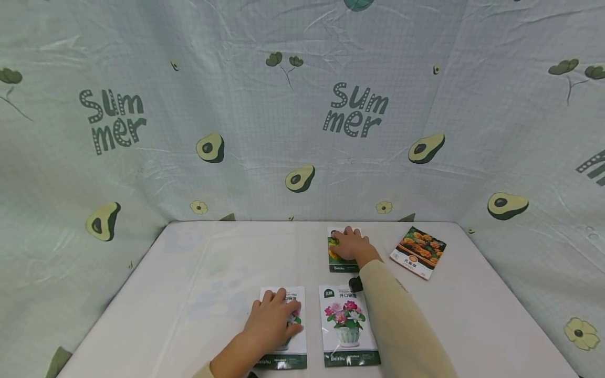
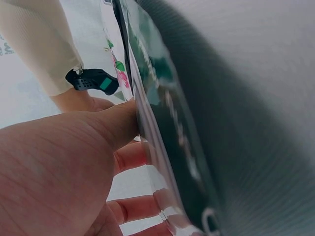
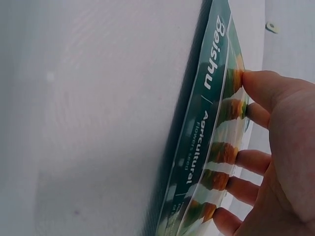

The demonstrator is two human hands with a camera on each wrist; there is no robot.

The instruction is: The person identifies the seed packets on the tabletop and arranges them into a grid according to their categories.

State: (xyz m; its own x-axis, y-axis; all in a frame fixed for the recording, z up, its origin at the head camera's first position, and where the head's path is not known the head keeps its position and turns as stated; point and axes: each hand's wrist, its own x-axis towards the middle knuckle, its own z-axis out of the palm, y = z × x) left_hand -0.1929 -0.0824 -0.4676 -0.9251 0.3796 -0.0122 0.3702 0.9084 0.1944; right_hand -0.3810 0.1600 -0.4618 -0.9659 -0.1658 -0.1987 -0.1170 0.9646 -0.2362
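My left hand (image 1: 269,323) rests on a white flower-seed packet (image 1: 295,360) with a dark green bottom band, its fingers spread over the print. The left wrist view shows the thumb and fingertips against the glossy face of this packet (image 2: 167,128). Farther back, my right hand (image 1: 352,245) lies on a smaller seed packet (image 1: 342,266) with yellow flowers. In the right wrist view, spread fingertips touch the face of this packet (image 3: 199,147), which lies flat. Between my arms is a second white seed packet (image 1: 350,336) picturing pink flowers in a pot, partly beside the right sleeve.
A packet with orange flowers (image 1: 418,253) lies tilted at the back right. The white table (image 1: 189,294) meets a printed avocado sheet (image 1: 255,126) at its back and sides. My right forearm (image 1: 402,320) reaches across the right side, with a black wrist device (image 1: 356,284).
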